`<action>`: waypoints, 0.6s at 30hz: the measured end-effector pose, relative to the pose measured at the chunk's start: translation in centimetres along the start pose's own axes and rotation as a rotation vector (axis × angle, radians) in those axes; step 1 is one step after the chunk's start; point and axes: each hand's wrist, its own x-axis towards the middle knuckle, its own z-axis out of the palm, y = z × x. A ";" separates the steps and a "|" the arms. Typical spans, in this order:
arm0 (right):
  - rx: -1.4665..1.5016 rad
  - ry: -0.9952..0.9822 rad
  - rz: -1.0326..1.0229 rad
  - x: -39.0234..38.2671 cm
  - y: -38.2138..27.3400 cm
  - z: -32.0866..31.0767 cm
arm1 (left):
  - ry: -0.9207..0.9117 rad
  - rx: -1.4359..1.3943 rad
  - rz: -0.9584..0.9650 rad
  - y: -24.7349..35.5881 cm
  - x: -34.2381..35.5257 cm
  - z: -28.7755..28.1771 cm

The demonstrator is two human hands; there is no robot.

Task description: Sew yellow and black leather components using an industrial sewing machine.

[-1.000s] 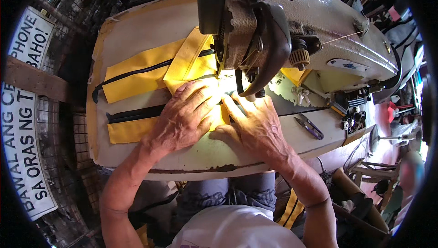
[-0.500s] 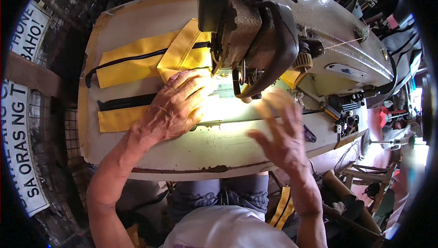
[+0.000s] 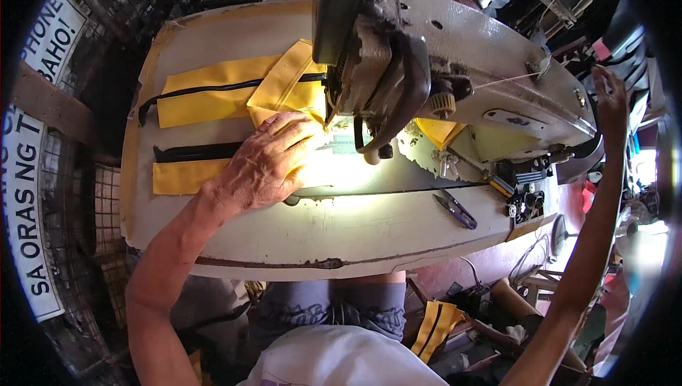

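My left hand [image 3: 273,155] lies over the folded yellow fabric [image 3: 284,84] beside the sewing machine head [image 3: 387,66]. Its fingers are curled together on the fabric edge, under the bright lamp light. A black zipper strip [image 3: 206,92] runs along the flat yellow piece to the left. Below it lie another black strip [image 3: 195,153] and a yellow strip [image 3: 185,176], partly beneath my left wrist. My right hand [image 3: 611,94] is raised at the far right end of the machine, close to the dark wheel [image 3: 588,151], fingers stretched out with nothing visible in them.
Purple-handled thread snips [image 3: 457,208] lie on the machine table [image 3: 383,240], right of centre. Behind them are a screwdriver [image 3: 497,181] and several small metal parts [image 3: 524,201]. A yellow piece [image 3: 440,130] shows under the machine arm. Another yellow strip [image 3: 435,329] hangs below the table's front edge.
My right hand has swung from beside the needle area out to the machine's far right end, uncovering the snips. My left hand stays on the yellow fabric. The view has shifted slightly.
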 end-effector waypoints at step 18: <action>0.225 -0.419 0.152 0.5 11.3 5.4 | -0.029 0.033 0.019 -0.6 0.2 0.0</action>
